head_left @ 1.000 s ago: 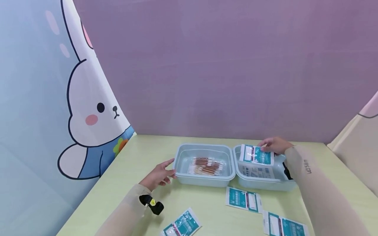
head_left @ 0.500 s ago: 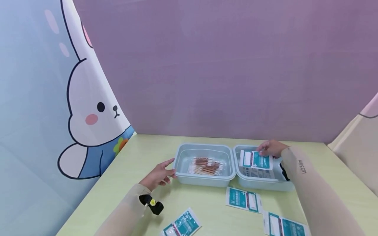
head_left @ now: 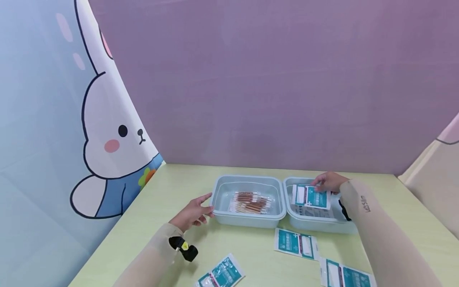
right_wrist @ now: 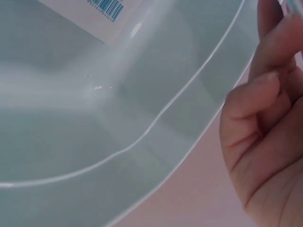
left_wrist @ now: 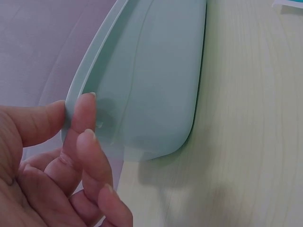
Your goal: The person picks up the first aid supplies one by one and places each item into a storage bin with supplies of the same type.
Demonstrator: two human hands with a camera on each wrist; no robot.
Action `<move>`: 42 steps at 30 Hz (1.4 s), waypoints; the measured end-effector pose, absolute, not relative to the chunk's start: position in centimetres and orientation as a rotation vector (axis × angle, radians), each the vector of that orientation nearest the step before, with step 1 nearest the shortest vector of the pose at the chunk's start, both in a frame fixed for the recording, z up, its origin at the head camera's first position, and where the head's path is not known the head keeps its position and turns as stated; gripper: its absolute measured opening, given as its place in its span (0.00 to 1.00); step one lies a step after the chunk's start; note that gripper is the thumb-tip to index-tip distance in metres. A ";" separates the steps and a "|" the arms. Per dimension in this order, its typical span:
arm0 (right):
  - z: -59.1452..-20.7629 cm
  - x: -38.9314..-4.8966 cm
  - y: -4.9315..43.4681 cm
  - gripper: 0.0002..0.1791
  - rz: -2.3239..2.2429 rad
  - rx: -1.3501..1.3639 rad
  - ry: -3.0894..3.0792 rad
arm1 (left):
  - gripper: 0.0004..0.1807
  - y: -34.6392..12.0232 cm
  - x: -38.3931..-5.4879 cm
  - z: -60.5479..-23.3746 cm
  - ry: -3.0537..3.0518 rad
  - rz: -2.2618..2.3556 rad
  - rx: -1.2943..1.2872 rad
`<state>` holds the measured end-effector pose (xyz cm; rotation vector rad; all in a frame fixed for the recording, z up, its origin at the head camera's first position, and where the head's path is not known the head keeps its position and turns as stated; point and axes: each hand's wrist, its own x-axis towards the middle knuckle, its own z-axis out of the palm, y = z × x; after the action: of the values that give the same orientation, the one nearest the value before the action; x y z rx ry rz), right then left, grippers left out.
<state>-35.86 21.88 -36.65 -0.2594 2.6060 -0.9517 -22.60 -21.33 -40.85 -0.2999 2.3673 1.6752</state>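
Note:
My left hand (head_left: 193, 213) holds the left end of a pale blue plastic basin (head_left: 247, 221). In the left wrist view, thumb and forefinger pinch the basin's rim (left_wrist: 87, 64), while the other fingers curl loosely below. Inside lie several brown-stemmed cotton swabs (head_left: 252, 203) in clear packaging. Over a second, matching basin (head_left: 319, 225), my right hand (head_left: 330, 182) pinches a teal-and-white flat packet (head_left: 317, 198) by its right edge. Beneath it, a white printed packet (head_left: 315, 212) lies in that basin; its barcode side (right_wrist: 106, 9) shows in the right wrist view.
Three more teal-and-white packets lie in front of the basins: a left one (head_left: 221, 272), a middle one (head_left: 295, 243) and a right one (head_left: 346, 273). The basins stand side by side on a light yellow table (head_left: 193, 175), with a purple backdrop (head_left: 269, 99) behind.
My right hand has lowered the teal-and-white packet slightly into the right basin, mostly in the first half second. My left hand has stayed on the left basin's rim.

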 end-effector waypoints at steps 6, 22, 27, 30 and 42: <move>-36.7 -36.0 22.1 0.11 -0.957 -0.233 2.619 | 0.32 -21.3 -22.6 -40.8 2.360 1.679 -0.284; -34.6 -34.3 21.2 0.15 -0.789 -0.431 2.662 | 0.32 -21.3 -22.5 -40.5 2.365 1.668 -0.292; -33.9 -33.7 20.1 0.12 -0.775 -0.567 2.648 | 0.32 -21.6 -22.5 -40.4 2.369 1.660 -0.294; -34.0 -33.4 19.4 0.12 -0.814 -0.647 2.626 | 0.32 -21.7 -22.7 -40.7 2.367 1.664 -0.296; -34.2 -31.5 15.9 0.11 -0.881 -0.806 2.516 | 0.32 -22.0 -22.8 -40.9 2.367 1.654 -0.319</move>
<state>-31.49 15.93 -34.18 -0.8063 2.5165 -0.8809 -22.85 -21.96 -40.95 -0.3185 2.3670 1.6543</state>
